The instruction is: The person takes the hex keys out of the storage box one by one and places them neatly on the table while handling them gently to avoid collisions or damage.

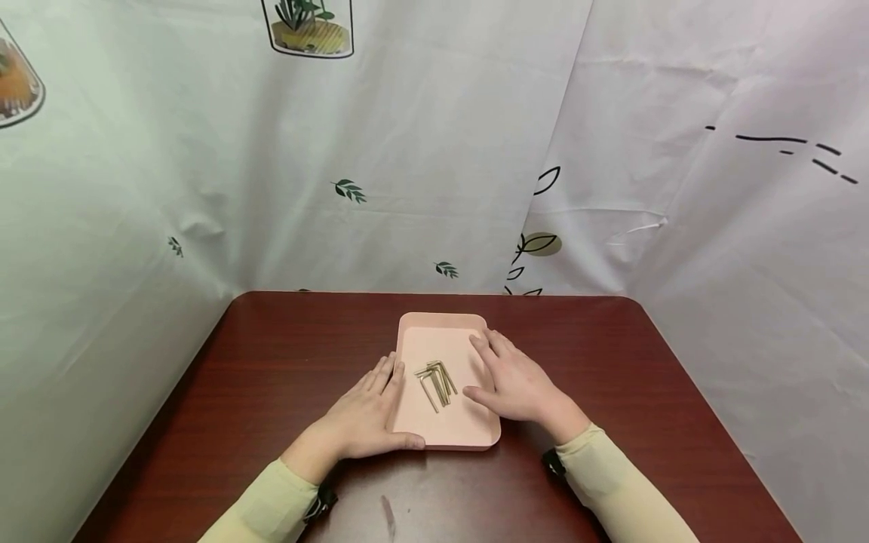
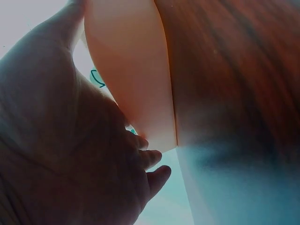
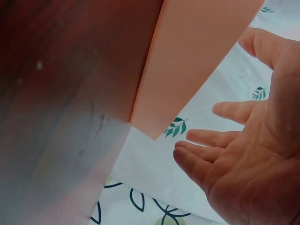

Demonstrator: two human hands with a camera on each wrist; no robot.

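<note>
A shallow pink tray (image 1: 451, 430) sits on the dark red-brown table. Several brass-coloured L-shaped hex keys (image 1: 437, 385) lie in a loose pile inside it. Along the tray's left side my left hand (image 1: 363, 415) rests with straight fingers, its thumb reaching the near left corner. My right hand (image 1: 519, 381) is at the opposite side, fingers spread and extended over the right rim. In the right wrist view the right palm (image 3: 253, 150) faces the tray's side wall (image 3: 187, 61), with a gap between the fingers and the wall. Neither hand touches the keys.
The wooden table (image 1: 292, 354) has rounded far corners. Pale fabric (image 1: 421, 151) printed with leaves and jars hangs behind it and along both sides. A dark smear (image 1: 388, 516) marks the tabletop near the front. Dark straps (image 1: 320, 504) show at both wrists.
</note>
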